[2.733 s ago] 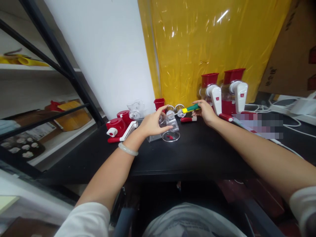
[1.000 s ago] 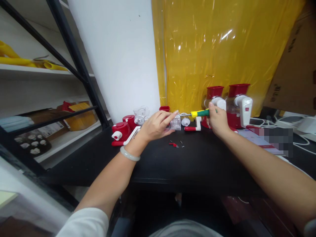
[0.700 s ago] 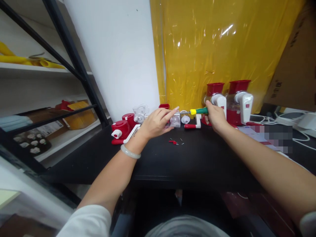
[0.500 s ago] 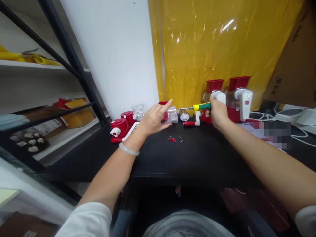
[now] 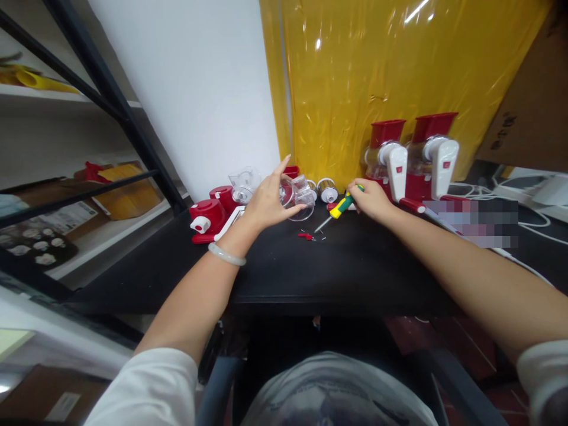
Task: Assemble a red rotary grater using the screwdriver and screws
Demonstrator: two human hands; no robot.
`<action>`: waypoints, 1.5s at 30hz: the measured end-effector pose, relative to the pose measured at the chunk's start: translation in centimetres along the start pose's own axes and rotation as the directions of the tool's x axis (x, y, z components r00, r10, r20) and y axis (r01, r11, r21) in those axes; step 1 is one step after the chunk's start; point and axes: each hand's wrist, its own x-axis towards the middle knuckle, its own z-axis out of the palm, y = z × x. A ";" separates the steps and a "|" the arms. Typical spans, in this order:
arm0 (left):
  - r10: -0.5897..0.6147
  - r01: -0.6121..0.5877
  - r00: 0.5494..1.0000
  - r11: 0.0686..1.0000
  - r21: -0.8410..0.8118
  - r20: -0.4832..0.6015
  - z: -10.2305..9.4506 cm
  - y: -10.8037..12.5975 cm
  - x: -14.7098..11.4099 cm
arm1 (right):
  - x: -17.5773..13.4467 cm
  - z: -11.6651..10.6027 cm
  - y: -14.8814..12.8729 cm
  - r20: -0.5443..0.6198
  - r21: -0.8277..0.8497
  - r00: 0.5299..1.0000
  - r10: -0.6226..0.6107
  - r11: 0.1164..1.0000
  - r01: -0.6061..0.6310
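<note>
My right hand [image 5: 370, 198] grips a green and yellow screwdriver [image 5: 342, 207] by its handle. The shaft slants down to the left, its tip close to a few small screws and red bits [image 5: 306, 236] on the black table [image 5: 284, 272]. My left hand [image 5: 270, 200] has its thumb and fingers spread, beside a clear plastic housing [image 5: 302, 192]; whether they touch I cannot tell. Behind the screwdriver lies a drum with a white end [image 5: 328, 190]. A red handle piece is partly hidden by the screwdriver.
Two assembled red and white rotary graters [image 5: 389, 142] stand at the back right. Red bases [image 5: 207, 216] and a clear part [image 5: 243, 180] sit at the left. A black-framed shelf [image 5: 106, 106] rises on the left, and white cables [image 5: 470, 192] lie at the right.
The screwdriver has swung from nearly level to tip-down, its tip now near the small screws. My right hand has moved left, away from the graters. My left hand stays spread.
</note>
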 end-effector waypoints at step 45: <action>-0.110 0.150 0.978 0.961 -0.231 0.177 1.3 2.2 0.2 | 0.8 -1.5 -1.5 -0.132 0.368 0.986 0.105 0.929 -0.049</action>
